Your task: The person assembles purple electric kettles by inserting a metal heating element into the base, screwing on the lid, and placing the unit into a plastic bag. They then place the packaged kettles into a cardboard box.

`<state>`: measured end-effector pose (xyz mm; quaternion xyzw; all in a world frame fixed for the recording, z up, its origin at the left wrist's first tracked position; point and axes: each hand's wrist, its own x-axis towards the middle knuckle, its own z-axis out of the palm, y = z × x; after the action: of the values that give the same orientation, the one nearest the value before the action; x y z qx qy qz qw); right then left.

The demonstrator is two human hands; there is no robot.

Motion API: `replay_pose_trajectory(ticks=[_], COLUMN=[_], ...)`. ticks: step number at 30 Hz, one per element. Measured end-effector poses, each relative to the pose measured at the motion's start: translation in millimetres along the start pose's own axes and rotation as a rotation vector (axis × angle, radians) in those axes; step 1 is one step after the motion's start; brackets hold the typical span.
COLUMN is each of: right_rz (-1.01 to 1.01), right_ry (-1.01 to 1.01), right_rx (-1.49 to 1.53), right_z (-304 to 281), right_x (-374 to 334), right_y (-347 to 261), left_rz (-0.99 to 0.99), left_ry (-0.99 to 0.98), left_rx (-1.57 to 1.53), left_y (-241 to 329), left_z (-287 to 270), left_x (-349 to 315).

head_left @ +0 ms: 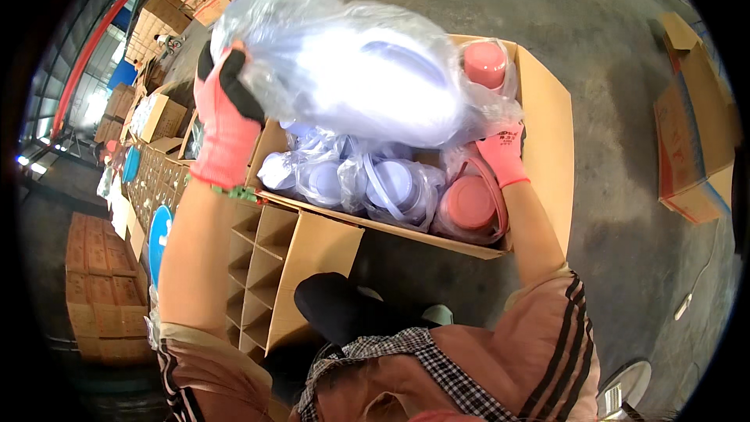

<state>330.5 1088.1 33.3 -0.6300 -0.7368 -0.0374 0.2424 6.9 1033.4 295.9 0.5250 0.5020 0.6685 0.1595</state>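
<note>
One bag (367,70): clear plastic, crinkled, blurred by motion; contents glossy, white to pale lavender, with a curved oval outline toward the right; how many pieces inside, cannot tell.
Place of bag: above the open carton (547,141), hiding much of its far part, between the two hands.
Left hand (228,113): one, in a pink glove with black patches; fingers closed round gathered plastic at the bag's left end.
Right hand (504,152): one, in a matching glove, at the bag's lower right edge; fingers mostly hidden, so how far they are open and whether they grip cannot be told.
Lavender pots (392,187): at least three, lidded, each in clear plastic, along the carton's near side; one shows a curved handle.
Red pots (471,202): two, bagged; one in the near right corner with its handle up, one in the far right.
Divider (262,266): one cardboard grid, just beside the carton's near left.
Side carton (691,125): one, open, on the floor well to the right.
Stack (105,281): one, of brown boxes, at left.
Blue disc (160,242): one, partly behind the left forearm.
</note>
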Motion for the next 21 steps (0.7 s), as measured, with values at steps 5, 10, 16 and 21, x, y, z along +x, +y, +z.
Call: replay_pose_trajectory(ticks=[5, 10, 16, 21], right_rz=[0.057, 0.048, 0.045, 0.013], right_ry=[-0.095, -0.037, -0.040, -0.043], right_rx=[-0.100, -0.068, -0.110, -0.090], right_z=[-6.4, -5.0, -4.3, -4.2], right_x=[-4.2, -2.0, -3.7, -2.8], right_y=[-7.3, -4.9, -2.8, -5.2], left_rz=[-0.094, -0.120, -0.173, -0.219], left_ry=[0.019, 0.051, -0.353, -0.681], left_rx=[0.054, -0.196, 0.129, 0.390], left_y=[-31.8, -36.2, -59.6, -104.5], left_z=[-44.7, -17.7, 45.4, 78.0], left_x=[-28.7, -34.6, -61.0, -127.6])
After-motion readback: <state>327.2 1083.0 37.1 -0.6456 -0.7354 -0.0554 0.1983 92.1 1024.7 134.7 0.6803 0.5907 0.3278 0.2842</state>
